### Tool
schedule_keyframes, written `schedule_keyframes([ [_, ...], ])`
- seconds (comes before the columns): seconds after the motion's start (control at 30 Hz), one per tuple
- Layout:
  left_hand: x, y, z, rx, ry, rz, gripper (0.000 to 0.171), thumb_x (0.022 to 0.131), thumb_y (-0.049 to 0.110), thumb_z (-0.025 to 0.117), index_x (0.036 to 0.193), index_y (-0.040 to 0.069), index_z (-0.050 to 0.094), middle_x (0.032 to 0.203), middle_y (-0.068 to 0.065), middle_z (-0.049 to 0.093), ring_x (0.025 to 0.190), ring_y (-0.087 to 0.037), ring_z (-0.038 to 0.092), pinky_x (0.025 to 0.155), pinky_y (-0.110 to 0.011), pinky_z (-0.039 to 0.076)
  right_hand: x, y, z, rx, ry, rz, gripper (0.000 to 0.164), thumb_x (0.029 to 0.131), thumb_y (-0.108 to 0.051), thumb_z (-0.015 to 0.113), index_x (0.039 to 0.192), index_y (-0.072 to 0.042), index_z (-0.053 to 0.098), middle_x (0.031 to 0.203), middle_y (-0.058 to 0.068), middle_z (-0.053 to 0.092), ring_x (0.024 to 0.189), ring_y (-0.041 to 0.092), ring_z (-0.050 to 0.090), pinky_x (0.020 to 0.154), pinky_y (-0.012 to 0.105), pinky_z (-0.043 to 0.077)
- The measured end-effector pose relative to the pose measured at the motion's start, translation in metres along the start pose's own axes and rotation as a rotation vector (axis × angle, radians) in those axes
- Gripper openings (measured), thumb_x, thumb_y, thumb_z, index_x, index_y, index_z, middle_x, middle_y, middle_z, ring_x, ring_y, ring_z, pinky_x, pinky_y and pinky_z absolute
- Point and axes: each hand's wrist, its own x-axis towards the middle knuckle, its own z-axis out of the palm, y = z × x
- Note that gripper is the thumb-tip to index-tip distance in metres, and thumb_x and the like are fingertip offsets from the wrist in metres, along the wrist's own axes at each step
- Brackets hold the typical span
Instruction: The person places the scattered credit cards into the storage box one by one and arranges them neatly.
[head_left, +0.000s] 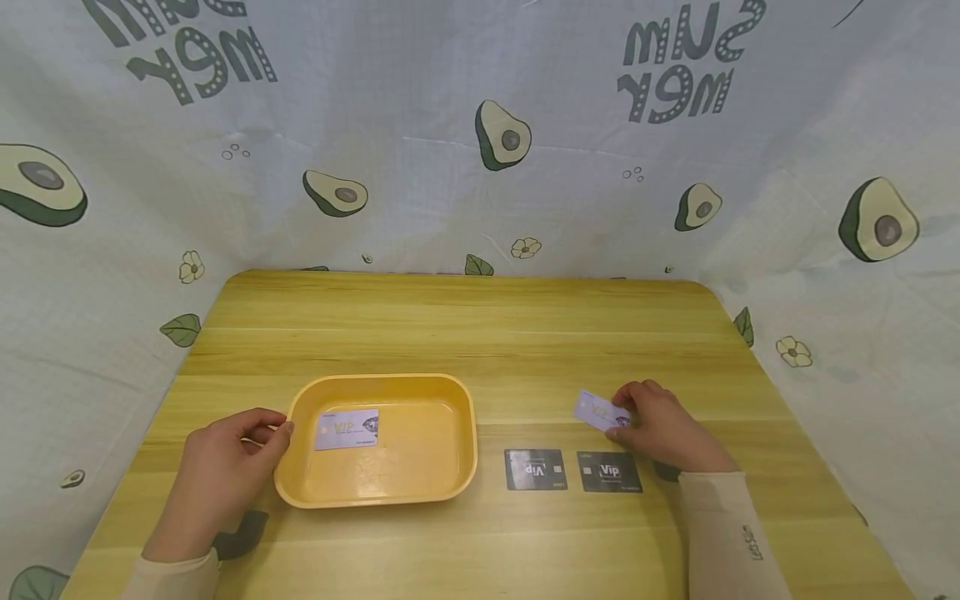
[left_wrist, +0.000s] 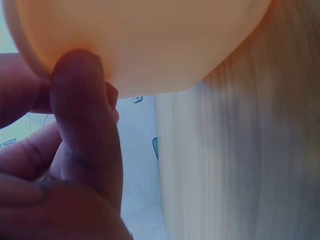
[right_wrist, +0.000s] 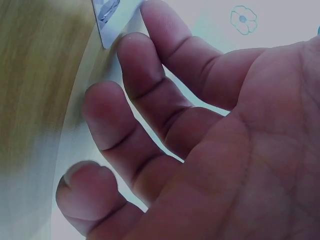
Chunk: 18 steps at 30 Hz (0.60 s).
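Screened-off tabletop nook here, folks! White fabric sheet printed with green avocados (head_left: 420,75) hanging behind and down both sides, grey dotted lettering (head_left: 671,93) up high; yellow-brown wood-grain table with rounded corners (head_left: 525,333) tucked inside. Home or studio? Cannot tell, cloth hiding room beyond.

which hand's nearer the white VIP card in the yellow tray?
Left. The left hand grips the left rim of the yellow tray, just left of the white VIP card; the right hand is well past the tray's right side, pinching a second white card.
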Motion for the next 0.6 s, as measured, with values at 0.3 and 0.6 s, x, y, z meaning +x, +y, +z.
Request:
schedule_keyframes([
  [0.3,-0.0003,0.0,-0.0004,0.001,-0.003,0.002,0.021,0.099,0.029,0.075,0.105,0.01,0.079,0.082,0.005,0.072,0.062,-0.006,0.065,0.057,-0.025,0.05,0.0011,0.002,0.0015,0.016,-0.013,0.004,0.051,0.085,-0.022,0.09,0.118,0.002,0.061,0.105,0.011,0.06,0.092,0.027,0.055,0.085,0.05,0.049],
  [0.6,-0.0007,0.0014,-0.0008,-0.009,-0.003,-0.004,0.02,0.099,0.029,0.076,0.105,0.01,0.079,0.082,0.004,0.072,0.062,-0.006,0.064,0.057,-0.025,0.05,0.0011,0.0027,0.0014,0.019,0.001,0.0,0.054,0.084,-0.022,0.091,0.123,-0.003,0.059,0.104,0.008,0.064,0.092,0.026,0.056,0.084,0.049,0.048],
])
